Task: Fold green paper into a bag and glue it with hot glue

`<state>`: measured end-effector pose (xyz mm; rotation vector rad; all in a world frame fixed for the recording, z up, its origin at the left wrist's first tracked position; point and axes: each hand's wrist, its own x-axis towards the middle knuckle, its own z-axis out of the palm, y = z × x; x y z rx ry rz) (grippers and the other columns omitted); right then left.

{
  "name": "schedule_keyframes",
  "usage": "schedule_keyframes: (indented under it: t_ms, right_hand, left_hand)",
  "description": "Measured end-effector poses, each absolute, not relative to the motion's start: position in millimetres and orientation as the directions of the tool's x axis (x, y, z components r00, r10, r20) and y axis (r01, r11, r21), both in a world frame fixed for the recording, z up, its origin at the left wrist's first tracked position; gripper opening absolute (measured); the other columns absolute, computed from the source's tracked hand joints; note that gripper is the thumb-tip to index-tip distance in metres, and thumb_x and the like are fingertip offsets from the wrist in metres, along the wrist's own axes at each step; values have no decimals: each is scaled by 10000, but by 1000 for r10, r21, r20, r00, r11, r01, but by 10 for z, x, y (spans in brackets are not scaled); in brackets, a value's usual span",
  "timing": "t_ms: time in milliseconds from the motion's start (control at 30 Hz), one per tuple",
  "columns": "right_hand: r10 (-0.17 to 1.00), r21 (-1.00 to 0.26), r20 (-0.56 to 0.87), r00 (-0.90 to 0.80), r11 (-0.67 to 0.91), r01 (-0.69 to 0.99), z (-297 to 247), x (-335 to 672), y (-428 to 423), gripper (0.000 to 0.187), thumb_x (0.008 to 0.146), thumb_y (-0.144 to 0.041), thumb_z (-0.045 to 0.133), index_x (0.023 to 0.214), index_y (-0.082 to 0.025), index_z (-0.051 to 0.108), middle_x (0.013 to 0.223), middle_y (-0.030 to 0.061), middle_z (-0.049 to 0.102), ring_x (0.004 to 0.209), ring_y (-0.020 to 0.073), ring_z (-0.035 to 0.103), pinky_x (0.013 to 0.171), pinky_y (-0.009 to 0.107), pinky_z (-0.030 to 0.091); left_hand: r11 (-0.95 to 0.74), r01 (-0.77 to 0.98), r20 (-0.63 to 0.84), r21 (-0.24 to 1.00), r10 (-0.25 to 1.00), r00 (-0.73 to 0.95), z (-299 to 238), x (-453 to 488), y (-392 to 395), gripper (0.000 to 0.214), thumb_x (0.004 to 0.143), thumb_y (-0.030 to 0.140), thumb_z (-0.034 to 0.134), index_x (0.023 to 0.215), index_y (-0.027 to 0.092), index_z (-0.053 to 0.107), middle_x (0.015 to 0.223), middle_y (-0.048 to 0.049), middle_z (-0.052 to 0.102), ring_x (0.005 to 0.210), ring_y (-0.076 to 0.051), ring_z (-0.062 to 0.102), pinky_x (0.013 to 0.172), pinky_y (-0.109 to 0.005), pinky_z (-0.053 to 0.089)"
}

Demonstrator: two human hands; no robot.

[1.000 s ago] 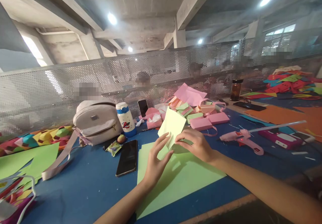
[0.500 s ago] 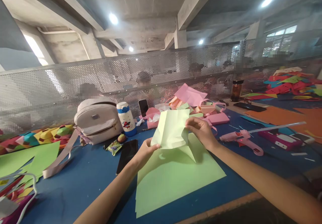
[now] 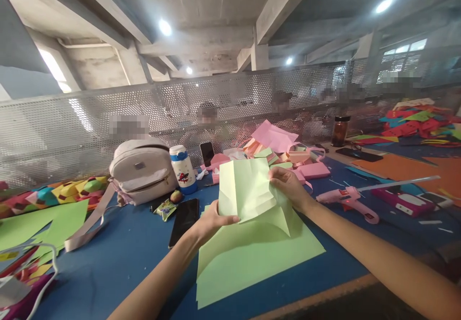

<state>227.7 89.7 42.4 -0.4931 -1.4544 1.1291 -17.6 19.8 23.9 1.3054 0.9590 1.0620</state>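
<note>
A creased, folded piece of pale green paper (image 3: 248, 188) is held up between my hands. My left hand (image 3: 214, 220) grips its lower left edge, thumb across the front and the other fingers hidden behind. At the upper right edge, my right hand (image 3: 290, 185) pinches the paper between thumb and fingers. A pointed flap hangs from the folded piece at its lower right. Beneath it, larger light green sheets (image 3: 252, 269) lie stacked on the blue table (image 3: 108, 272).
A pink hot glue gun (image 3: 347, 197) lies to the right near a purple power strip (image 3: 401, 200). On the left are a black phone (image 3: 183, 221), a white bottle (image 3: 183, 171) and a pale backpack (image 3: 142, 173). Behind my hands, pink paper (image 3: 275, 135) tops a pile of scraps. A perforated metal screen (image 3: 72, 142) stands beyond.
The folded paper has turned to face me more and looks wider. My left hand has shifted slightly right along its edge, while my right hand keeps its pinch.
</note>
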Motion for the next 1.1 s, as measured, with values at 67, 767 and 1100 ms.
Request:
schedule_keyframes:
  t_ms: [67, 767, 1100]
  right_hand:
    - [821, -843, 520, -237, 449, -296, 430, 2280, 905, 482, 596, -574, 848, 703, -197, 568, 617, -52, 473, 540, 92, 414, 489, 217, 333]
    - [785, -817, 567, -248, 499, -288, 440, 2325, 938, 474, 609, -596, 827, 687, -203, 573, 592, -59, 450, 546, 107, 393, 515, 242, 332]
    - [761, -804, 589, -270, 520, -288, 479, 2364, 933, 485, 609, -613, 830, 667, -205, 575, 564, -60, 445, 514, 101, 373, 478, 240, 293]
  left_hand:
    - [-31, -70, 48, 997, 967, 250, 232, -191, 210, 653, 520, 335, 921, 1085, 106, 687, 1042, -128, 741, 881, -268, 690, 780, -346, 530]
    - [-126, -217, 191, 968, 932, 309, 383, -138, 162, 368, 740, 479, 790, 861, 132, 795, 946, -134, 774, 1007, -329, 693, 933, -442, 503]
    - [-233, -190, 272, 954, 937, 217, 341, -150, 207, 479, 690, 594, 789, 860, 147, 786, 946, -112, 773, 1017, -309, 682, 939, -410, 492]
